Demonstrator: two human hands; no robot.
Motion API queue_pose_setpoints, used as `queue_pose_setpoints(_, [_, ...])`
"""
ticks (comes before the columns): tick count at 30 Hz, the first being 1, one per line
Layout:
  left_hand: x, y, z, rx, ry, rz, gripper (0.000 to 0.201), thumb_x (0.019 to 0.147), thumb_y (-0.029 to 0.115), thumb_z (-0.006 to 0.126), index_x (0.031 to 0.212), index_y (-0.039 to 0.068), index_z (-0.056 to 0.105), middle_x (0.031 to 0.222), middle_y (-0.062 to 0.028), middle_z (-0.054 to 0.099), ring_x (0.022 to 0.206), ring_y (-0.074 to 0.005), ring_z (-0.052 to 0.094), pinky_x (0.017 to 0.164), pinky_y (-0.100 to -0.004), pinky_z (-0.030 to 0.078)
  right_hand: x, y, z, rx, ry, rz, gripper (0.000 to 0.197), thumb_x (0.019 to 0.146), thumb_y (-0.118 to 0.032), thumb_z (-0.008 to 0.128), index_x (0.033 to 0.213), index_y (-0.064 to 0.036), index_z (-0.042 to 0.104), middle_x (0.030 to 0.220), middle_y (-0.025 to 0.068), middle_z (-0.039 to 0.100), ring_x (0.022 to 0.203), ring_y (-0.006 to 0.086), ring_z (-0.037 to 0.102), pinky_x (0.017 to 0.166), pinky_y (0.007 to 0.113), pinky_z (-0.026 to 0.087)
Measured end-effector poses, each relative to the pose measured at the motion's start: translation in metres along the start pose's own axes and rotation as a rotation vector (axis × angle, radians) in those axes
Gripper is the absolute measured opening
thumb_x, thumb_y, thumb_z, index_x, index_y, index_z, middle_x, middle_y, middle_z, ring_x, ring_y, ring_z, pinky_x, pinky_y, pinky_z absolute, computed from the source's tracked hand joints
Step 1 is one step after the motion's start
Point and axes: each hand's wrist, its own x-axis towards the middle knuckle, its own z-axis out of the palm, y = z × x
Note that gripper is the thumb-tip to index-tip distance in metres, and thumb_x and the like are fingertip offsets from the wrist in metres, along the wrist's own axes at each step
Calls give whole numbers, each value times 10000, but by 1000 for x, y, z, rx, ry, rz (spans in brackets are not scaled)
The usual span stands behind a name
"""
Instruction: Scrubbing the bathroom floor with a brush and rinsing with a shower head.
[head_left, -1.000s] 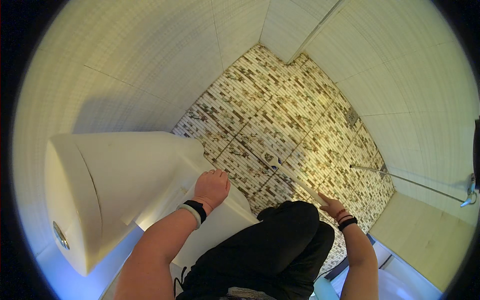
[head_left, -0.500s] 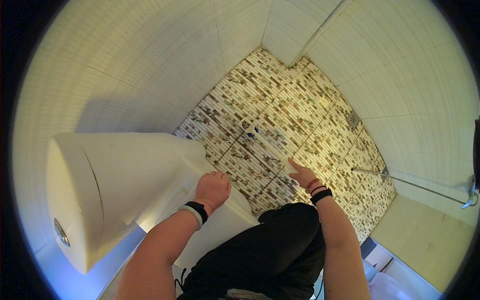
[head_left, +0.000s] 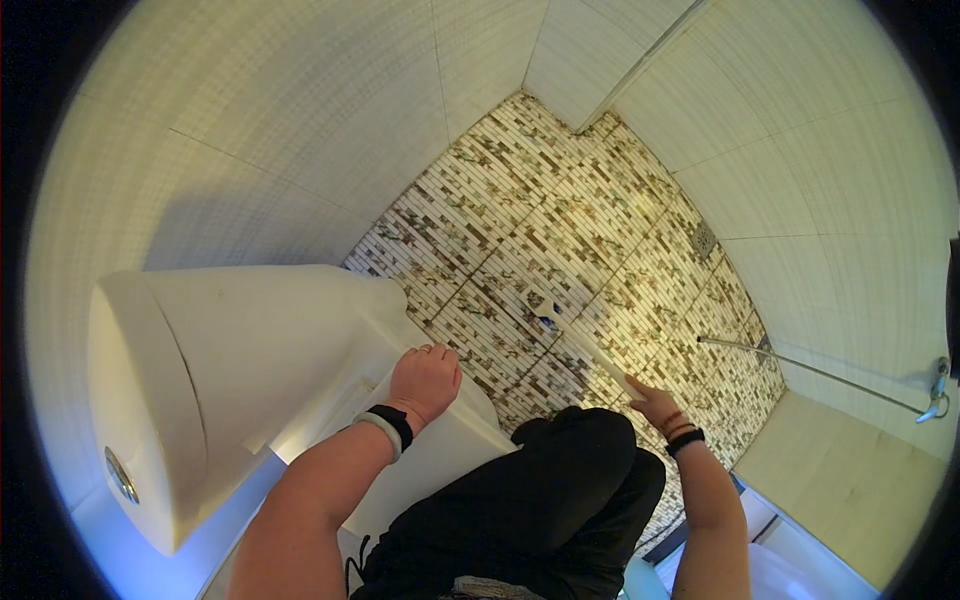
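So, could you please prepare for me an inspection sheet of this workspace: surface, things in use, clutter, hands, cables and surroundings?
Surface: patterned floor in narrow cream and brown strips.
Things in use: long-handled tool, pale with some blue at its head, which is at or just above the floor; contact unclear. White toilet, at the left.
Clutter: pale blue item at the lower edge, partly hidden; kind unclear.
Hands: right hand grips the tool's handle end; left hand rests on the toilet, fingers curled.
Cables: nothing seen for certain.
Surroundings: pale walls, a floor drain, and a thin metal rod at the right.
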Motion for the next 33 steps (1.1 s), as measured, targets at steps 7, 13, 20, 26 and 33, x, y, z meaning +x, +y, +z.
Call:
queue_pose_setpoints(7, [2, 2, -1, -40, 52, 5, 100, 666, 149, 526, 619, 68, 491, 641, -80, 497, 629, -237, 510, 575, -344, 416, 61, -103, -10, -20, 131, -240, 565, 758, -280, 523, 1257, -286, 258, 915, 199, 558, 842, 327, 539, 735, 381, 430])
queue_pose_setpoints(13, [1, 0, 0, 12, -3, 2, 104, 694, 162, 504, 645, 70, 511, 655, -68, 507, 638, -208, 524, 588, -321, 415, 47, -94, -16, -45, 154, -258, 554, 752, -244, 533, 1249, -262, 287, 899, 200, 561, 775, 308, 554, 697, 371, 442])
queue_pose_setpoints(20, [0, -1, 0, 0, 5, 3, 101, 689, 159, 509, 643, 69, 509, 648, -68, 509, 635, -206, 525, 577, -318, 415, -6, -6, -5, 78, 90, 5, 554, 695, -226, 590, 1203, -284, 375, 716, 182, 561, 626, 255, 540, 606, 339, 431])
queue_pose_setpoints(26, [1, 1, -3, 1, -2, 6, 97, 689, 158, 507, 646, 70, 507, 641, -68, 508, 630, -208, 523, 576, -320, 414, 20, -29, -10, 1, 127, -65, 576, 696, -229, 587, 1217, -287, 349, 701, 173, 561, 619, 247, 540, 596, 341, 436])
queue_pose_setpoints(33, [1, 0, -2, 26, -12, -10, 111, 687, 168, 507, 632, 72, 512, 645, -69, 509, 628, -210, 521, 580, -323, 414, 61, -117, -32, 0, 89, -76, 568, 750, -255, 546, 1253, -277, 283, 799, 184, 572, 691, 280, 553, 620, 361, 443])
